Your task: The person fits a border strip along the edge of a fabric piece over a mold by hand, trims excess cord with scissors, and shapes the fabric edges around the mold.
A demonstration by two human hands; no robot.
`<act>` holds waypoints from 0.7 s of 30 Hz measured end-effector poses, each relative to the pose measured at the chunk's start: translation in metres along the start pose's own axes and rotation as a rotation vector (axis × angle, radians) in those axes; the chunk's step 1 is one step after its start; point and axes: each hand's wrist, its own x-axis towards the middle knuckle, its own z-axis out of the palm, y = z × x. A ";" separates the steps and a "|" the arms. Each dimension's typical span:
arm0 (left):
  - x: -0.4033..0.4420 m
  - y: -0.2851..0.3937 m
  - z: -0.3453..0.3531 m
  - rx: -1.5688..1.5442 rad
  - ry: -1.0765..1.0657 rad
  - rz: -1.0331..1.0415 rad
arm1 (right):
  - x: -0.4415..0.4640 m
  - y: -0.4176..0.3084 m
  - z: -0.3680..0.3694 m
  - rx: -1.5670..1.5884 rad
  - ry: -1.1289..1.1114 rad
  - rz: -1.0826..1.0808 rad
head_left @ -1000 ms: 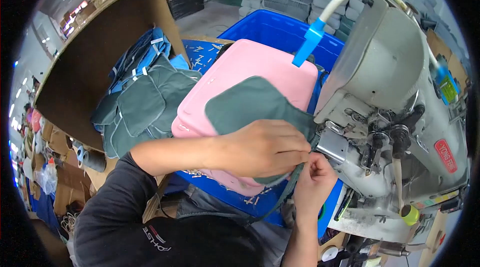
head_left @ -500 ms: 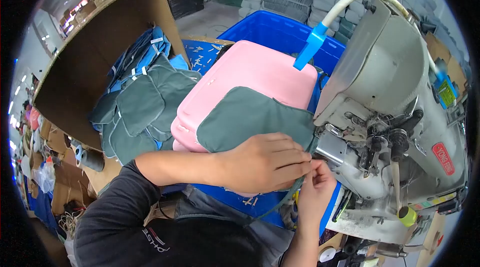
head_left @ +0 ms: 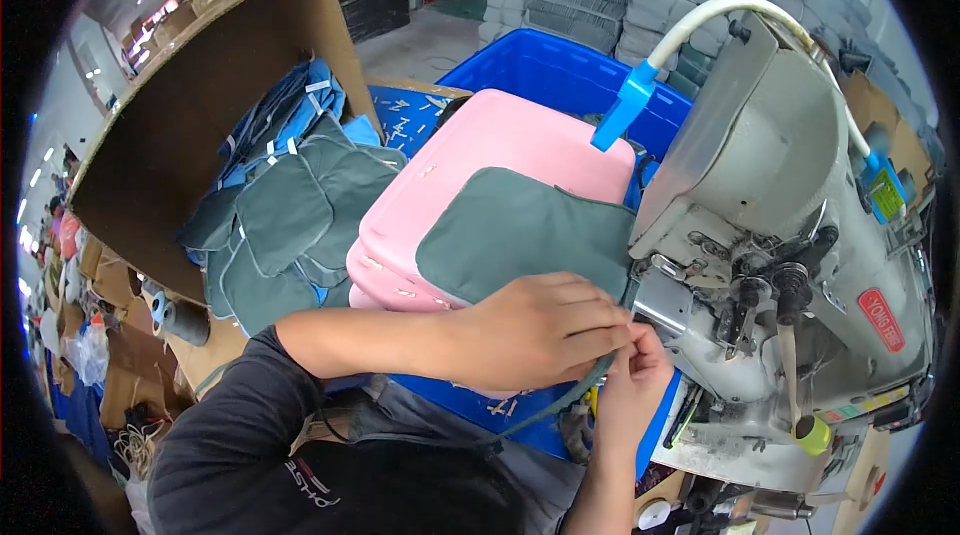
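Observation:
A grey-green fabric piece [head_left: 530, 235] lies over the pink lid [head_left: 500, 140], its right edge at the metal plate of the sewing machine [head_left: 664, 297]. My left hand [head_left: 555, 327] is closed on the lower right edge of the fabric, fingertips pinched near the plate. Touching it, my right hand [head_left: 637, 370] is pinched at the same edge, where a narrow grey-green strip [head_left: 585, 385] trails down toward my lap. The fingertips of both hands meet, and the exact grip is partly hidden.
On the left, a cardboard box [head_left: 130, 150] lies open on its side with stacked fabric pieces [head_left: 285, 200]. A blue bin [head_left: 540, 60] stands behind the lid. The machine's hose with a blue nozzle [head_left: 625, 110] hangs over the lid's right corner.
The fabric has turned and spread flatter over the pink lid, its upper edge now running toward the machine. Both hands have shifted slightly downward, still together at the edge.

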 end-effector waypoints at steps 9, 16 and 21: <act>0.005 -0.010 0.006 0.146 -0.028 0.062 | 0.011 0.011 -0.003 -0.027 -0.006 -0.046; 0.004 -0.007 -0.003 0.050 0.076 -0.010 | 0.007 0.004 0.004 -0.074 -0.032 0.050; 0.005 -0.011 -0.001 0.099 -0.068 0.069 | 0.013 0.028 -0.003 -0.134 -0.039 -0.131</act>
